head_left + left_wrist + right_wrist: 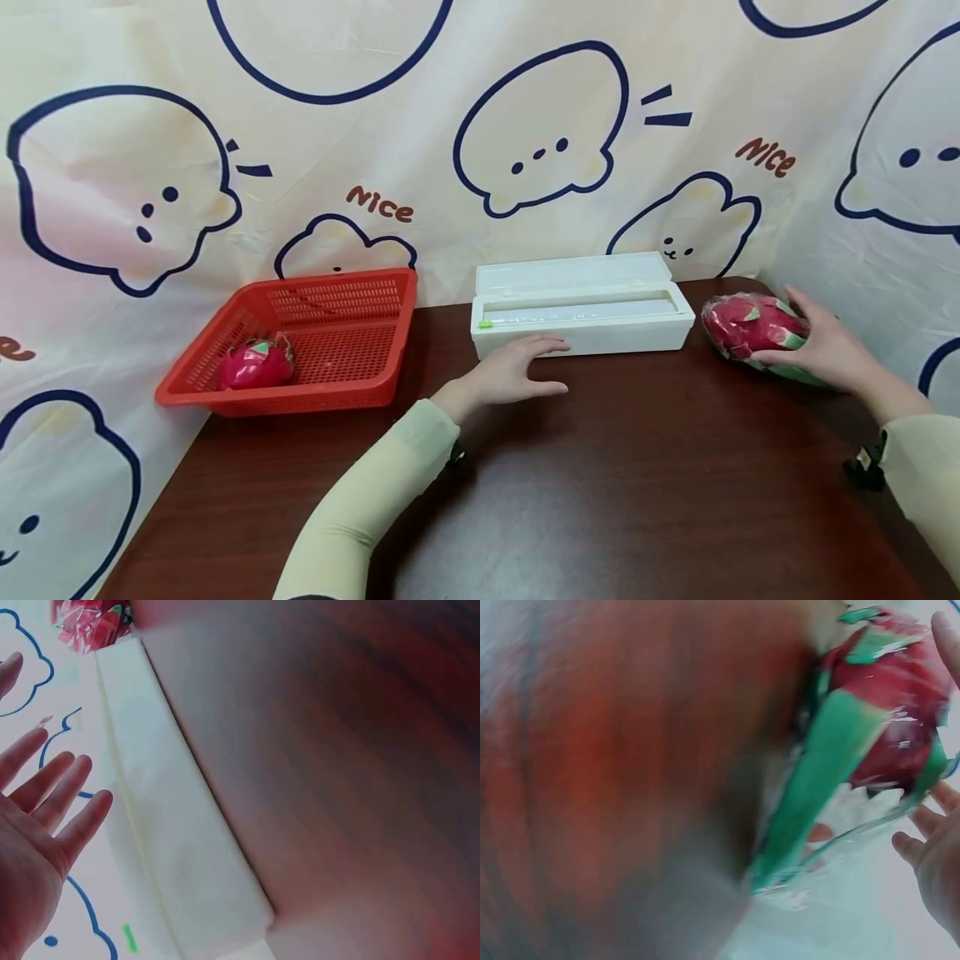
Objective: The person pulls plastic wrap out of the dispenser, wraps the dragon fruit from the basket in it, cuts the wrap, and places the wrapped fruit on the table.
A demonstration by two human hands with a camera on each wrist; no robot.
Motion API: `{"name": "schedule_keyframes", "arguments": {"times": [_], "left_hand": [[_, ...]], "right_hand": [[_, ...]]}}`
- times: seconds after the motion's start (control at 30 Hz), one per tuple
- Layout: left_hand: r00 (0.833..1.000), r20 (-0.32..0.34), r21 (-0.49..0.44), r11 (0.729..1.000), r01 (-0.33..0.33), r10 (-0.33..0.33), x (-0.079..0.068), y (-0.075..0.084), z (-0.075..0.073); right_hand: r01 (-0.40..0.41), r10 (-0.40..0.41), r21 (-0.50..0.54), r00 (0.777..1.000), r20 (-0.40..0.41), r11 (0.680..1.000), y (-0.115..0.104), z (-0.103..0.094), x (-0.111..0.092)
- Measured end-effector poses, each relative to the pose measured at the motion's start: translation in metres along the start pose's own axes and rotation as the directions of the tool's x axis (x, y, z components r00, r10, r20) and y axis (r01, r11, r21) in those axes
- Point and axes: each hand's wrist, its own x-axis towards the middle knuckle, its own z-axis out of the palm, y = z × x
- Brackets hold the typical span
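Observation:
At the right of the head view, my right hand [825,346] spreads its thumb and fingers around the near right side of a dragon fruit [753,323] wrapped in clear film. The right wrist view shows the film-wrapped dragon fruit [892,712] on a green tray [817,787], with relaxed fingers [922,825] beside it. My left hand [506,372] hovers with extended fingers at the front of a white cling film box [585,333]. Its lid [573,273] is raised, and a roll [577,312] lies inside. The left wrist view shows this open palm [30,855] holding nothing.
A red plastic basket [382,388] stands at the table's left, with another dragon fruit [257,364] inside. A small green slider [485,324] sits at the box's left end. Behind the brown table [637,492] hangs a cartoon-printed cloth [420,133], continuing along the right side.

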Motion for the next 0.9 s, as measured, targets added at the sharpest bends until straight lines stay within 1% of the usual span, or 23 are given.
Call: {"name": "schedule_keyframes", "arguments": {"times": [0.07,0.13,0.2,0.27,0.33,0.4,0.47,0.57,0.63,0.7,0.8,0.9], "left_hand": [[1.0,-0.002,-0.025,0.999,0.03,-0.03,-0.005,-0.005,-0.005],[0.998,-0.023,-0.045,0.997,0.062,-0.063,-0.01,-0.01,-0.012],[0.993,-0.063,-0.084,0.992,0.094,-0.1,-0.013,-0.014,-0.02],[0.985,-0.117,-0.126,0.986,0.111,-0.126,-0.014,-0.018,-0.028],[0.976,-0.167,-0.165,0.979,0.115,-0.143,-0.013,-0.021,-0.036],[0.969,-0.196,-0.203,0.973,0.111,-0.152,-0.011,-0.024,-0.042],[0.967,-0.204,-0.218,0.97,0.108,-0.154,-0.01,-0.027,-0.047],[0.967,-0.193,-0.233,0.965,0.121,-0.168,-0.007,-0.03,-0.05],[0.965,-0.184,-0.244,0.959,0.142,-0.189,-0.005,-0.033,-0.05],[0.959,-0.177,-0.249,0.953,0.174,-0.222,-0.002,-0.036,-0.049],[0.946,-0.174,-0.26,0.94,0.223,-0.273,0.002,-0.043,-0.046],[0.933,-0.188,-0.257,0.932,0.256,-0.308,0.004,-0.051,-0.044]], "right_hand": [[0.032,-0.031,0.021,0.999,-0.013,0.999,-0.007,-0.001,0.002],[0.07,-0.069,0.031,0.997,-0.026,0.997,-0.018,-0.003,0.005],[0.084,-0.084,0.013,0.996,-0.031,0.996,-0.031,-0.004,0.008],[0.103,-0.103,-0.008,0.994,-0.031,0.995,-0.046,-0.005,0.012],[0.113,-0.113,-0.033,0.993,-0.017,0.993,-0.061,-0.004,0.018],[0.138,-0.138,-0.045,0.99,-0.002,0.989,-0.075,-0.002,0.025],[0.171,-0.171,-0.045,0.985,0.014,0.984,-0.087,0.003,0.032],[0.22,-0.219,-0.044,0.975,0.032,0.975,-0.102,0.011,0.044],[0.249,-0.247,-0.038,0.968,0.044,0.968,-0.109,0.018,0.05],[0.268,-0.265,-0.034,0.962,0.061,0.963,-0.115,0.025,0.057],[0.262,-0.259,-0.021,0.961,0.097,0.965,-0.118,0.037,0.066],[0.226,-0.221,-0.019,0.966,0.131,0.974,-0.118,0.05,0.075]]}}
